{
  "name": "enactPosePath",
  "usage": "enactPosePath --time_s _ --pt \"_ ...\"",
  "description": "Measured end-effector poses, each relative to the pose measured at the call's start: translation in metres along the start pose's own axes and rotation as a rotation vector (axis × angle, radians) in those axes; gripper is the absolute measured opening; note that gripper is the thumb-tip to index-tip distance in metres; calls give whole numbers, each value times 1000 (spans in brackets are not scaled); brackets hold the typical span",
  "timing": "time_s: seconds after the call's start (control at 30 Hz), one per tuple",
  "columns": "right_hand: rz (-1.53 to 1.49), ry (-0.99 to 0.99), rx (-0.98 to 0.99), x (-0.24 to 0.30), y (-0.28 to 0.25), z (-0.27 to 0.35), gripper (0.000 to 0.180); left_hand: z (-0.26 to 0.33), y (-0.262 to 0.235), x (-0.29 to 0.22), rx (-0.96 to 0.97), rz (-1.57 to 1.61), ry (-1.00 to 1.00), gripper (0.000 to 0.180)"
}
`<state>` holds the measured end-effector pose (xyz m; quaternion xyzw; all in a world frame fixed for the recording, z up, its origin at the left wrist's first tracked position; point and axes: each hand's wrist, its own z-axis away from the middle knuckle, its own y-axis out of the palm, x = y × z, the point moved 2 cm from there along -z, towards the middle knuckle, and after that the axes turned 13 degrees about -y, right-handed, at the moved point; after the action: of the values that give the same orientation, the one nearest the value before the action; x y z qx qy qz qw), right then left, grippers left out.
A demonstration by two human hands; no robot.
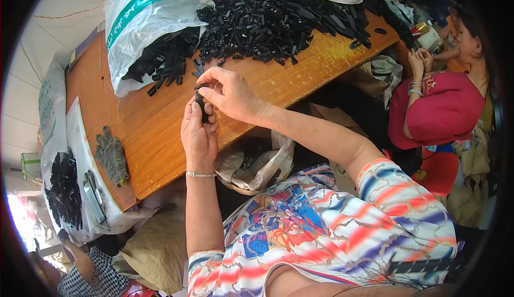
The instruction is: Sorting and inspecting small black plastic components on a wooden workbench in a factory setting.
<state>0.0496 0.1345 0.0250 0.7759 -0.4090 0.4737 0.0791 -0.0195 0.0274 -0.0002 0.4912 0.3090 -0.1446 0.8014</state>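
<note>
Over the near edge of the wooden table, my left hand [199, 136] is closed around a small dark elongated black plastic piece [201, 109] held upright. My right hand [231, 94] meets it from the right, thumb and forefinger pinched at the piece's upper end. A thin black bit shows between those fingertips; whether it is separate or part of the same piece I cannot tell. Just beyond my fingers is a pointed grey-blue bladed thing [198, 67], partly hidden. A large heap of black plastic pieces [257, 27] spreads across the table beyond my hands.
A white and green plastic bag [155, 16] spills black pieces at the left. A grey knitted glove [111, 155] lies on the table's left end. Below the near edge stands an open pale sack [284, 152]. Another person in red [444, 107] works at the right.
</note>
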Motion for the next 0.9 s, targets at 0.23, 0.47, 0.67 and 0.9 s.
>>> enactPosePath --time_s 0.23,0.47,0.67,0.9 --pt "-11 29 48 5 4 6 12 7 3 0 -117 -151 79 19" --pt "288 -193 91 8 2 11 15 9 2 4 -144 -200 117 21" --pt "378 -241 140 12 0 12 17 11 5 7 -182 -197 162 17" --pt "456 -296 342 10 0 11 17 9 0 11 -227 -343 210 13"
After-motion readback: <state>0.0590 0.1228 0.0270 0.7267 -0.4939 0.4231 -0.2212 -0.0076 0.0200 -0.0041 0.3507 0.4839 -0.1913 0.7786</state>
